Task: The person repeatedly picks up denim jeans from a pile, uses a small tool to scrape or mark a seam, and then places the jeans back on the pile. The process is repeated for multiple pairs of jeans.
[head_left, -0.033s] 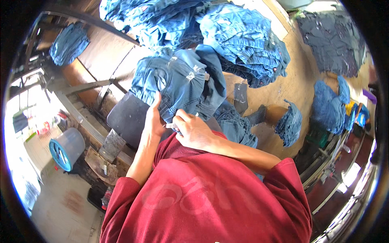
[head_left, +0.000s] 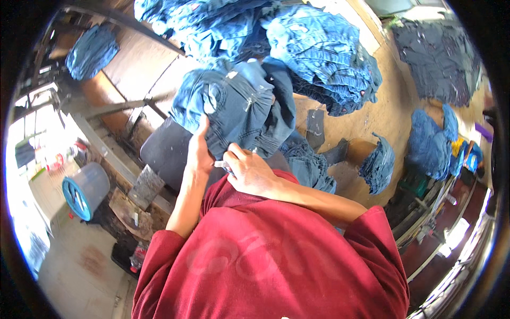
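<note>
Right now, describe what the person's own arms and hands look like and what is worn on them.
Both arms come out of a dark red short-sleeved shirt; the sleeves end near the elbows, leaving the forearms bare. The left hand and right hand are bare: no gloves, watch or rings visible.

Both arms come up from the bottom in red sleeves, bare from the elbow on. The left hand (head_left: 200,151) is stretched forward with the fingers pointing up and the palm flat against denim, forearm running pretty much straight. The right hand (head_left: 248,171) sits just beside it, curled in with knuckles up and fingertips pinched together, the right forearm angling in from the right, elbow bent.
</note>
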Demonstrator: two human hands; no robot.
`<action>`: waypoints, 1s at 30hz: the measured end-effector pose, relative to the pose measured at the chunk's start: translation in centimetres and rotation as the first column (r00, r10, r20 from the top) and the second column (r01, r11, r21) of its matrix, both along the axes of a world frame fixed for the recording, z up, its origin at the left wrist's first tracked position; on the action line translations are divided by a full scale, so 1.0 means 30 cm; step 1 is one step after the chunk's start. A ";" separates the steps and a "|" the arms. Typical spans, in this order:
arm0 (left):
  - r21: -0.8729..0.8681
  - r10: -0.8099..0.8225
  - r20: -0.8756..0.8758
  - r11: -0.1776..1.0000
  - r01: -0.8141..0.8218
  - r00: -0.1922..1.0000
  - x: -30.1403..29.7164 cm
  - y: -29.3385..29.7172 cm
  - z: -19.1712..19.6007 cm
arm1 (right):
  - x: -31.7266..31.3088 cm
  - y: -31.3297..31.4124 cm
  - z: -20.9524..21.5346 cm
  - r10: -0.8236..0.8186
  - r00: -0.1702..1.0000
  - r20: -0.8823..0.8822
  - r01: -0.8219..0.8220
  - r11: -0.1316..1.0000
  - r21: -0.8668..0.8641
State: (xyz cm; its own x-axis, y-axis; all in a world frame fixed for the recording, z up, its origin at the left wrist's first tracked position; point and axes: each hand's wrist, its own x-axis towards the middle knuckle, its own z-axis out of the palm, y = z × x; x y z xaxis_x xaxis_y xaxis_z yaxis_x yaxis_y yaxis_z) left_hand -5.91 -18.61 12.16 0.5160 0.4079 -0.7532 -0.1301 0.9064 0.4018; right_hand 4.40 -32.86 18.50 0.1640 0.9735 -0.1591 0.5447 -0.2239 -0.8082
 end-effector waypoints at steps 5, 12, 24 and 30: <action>-0.016 0.227 -0.290 0.970 -0.242 0.930 -0.436 0.070 -0.108 | -0.205 0.086 -0.078 0.261 0.821 -0.508 -0.341 0.938 -0.069; 0.365 0.357 -0.616 0.919 -0.148 0.702 -0.968 0.084 0.048 | 0.007 0.225 -0.083 0.015 0.998 0.053 -0.037 0.896 0.443; 0.369 0.457 -0.842 0.100 0.924 0.287 -0.548 0.147 -0.059 | 0.176 0.427 -0.348 -0.504 0.810 0.298 0.518 0.854 0.037; 0.381 0.528 -0.796 0.054 0.923 0.297 -0.572 0.134 -0.131 | 0.293 0.381 -0.429 -0.574 0.731 0.369 0.524 0.819 0.235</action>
State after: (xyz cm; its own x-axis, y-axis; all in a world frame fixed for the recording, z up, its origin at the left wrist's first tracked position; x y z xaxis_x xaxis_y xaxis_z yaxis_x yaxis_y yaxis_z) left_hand -23.06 -14.60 8.22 0.3459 0.9330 0.0997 0.8961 -0.3600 0.2598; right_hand 13.20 -21.42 5.64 0.6997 0.6993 0.1466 0.6342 -0.5133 -0.5782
